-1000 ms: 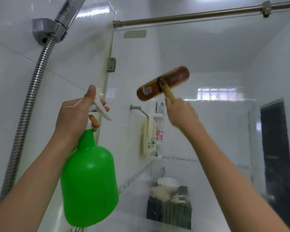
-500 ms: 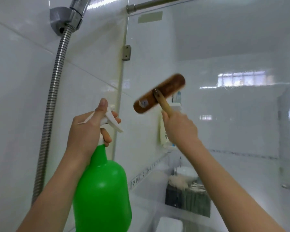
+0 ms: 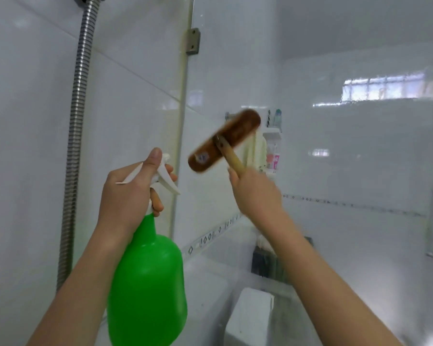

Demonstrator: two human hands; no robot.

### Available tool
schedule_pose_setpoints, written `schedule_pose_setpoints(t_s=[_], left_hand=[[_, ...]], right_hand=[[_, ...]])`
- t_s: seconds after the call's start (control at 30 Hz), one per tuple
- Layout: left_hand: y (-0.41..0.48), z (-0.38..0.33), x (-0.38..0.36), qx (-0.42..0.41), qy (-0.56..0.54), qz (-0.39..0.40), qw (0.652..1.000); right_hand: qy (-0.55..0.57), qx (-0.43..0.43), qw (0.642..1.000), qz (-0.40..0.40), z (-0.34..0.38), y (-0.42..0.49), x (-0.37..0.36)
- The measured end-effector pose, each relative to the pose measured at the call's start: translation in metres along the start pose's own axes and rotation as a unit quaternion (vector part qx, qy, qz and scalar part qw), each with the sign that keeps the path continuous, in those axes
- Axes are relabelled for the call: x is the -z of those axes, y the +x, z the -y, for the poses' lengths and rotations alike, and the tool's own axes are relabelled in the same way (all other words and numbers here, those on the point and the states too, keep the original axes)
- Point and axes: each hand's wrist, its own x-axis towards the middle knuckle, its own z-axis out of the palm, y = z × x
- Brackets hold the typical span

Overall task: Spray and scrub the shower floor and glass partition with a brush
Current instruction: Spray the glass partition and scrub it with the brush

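The left hand (image 3: 133, 193) is wrapped round the white trigger head of the green spray bottle (image 3: 148, 283), fingers (image 3: 156, 203) curled under the trigger, thumb up. The right hand (image 3: 256, 193) clamps the pale handle of the wooden brush (image 3: 224, 139). Its blurred head tilts up to the right before the glass partition (image 3: 348, 158), perhaps touching it. A metal shower hose (image 3: 73, 146) hangs down the tiled wall at left.

Both arms raised; left hand (image 3: 133, 193) curled tight (thumb pointing up); right hand (image 3: 256, 196) clenched.
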Motion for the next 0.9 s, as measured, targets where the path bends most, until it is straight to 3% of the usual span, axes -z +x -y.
schedule_pose_setpoints(t_s=[0.1,0.27,0.33,0.5,0.7,0.9], left_hand=[[-0.007,0.006,-0.003,0.005,0.012,-0.010,1.000],[-0.015,0.011,0.000,-0.005,0.017,-0.012,1.000],[-0.017,0.012,0.003,-0.004,0.024,-0.011,1.000],[-0.022,0.012,0.003,-0.008,0.046,-0.009,0.999],[-0.033,0.027,-0.004,0.013,0.067,0.031,0.997],[-0.049,0.039,-0.026,0.019,0.070,0.053,0.996]], right_hand=[[0.026,0.002,1.000,-0.010,0.010,0.022,0.007],[-0.047,-0.037,0.993,0.099,-0.033,-0.097,-0.021],[-0.047,-0.021,0.993,0.108,-0.023,-0.084,-0.025],[0.032,0.004,0.998,0.047,-0.010,-0.027,-0.009],[-0.015,-0.110,0.990,0.085,-0.088,-0.153,-0.006],[0.083,-0.066,0.993,-0.046,-0.067,-0.046,0.032]])
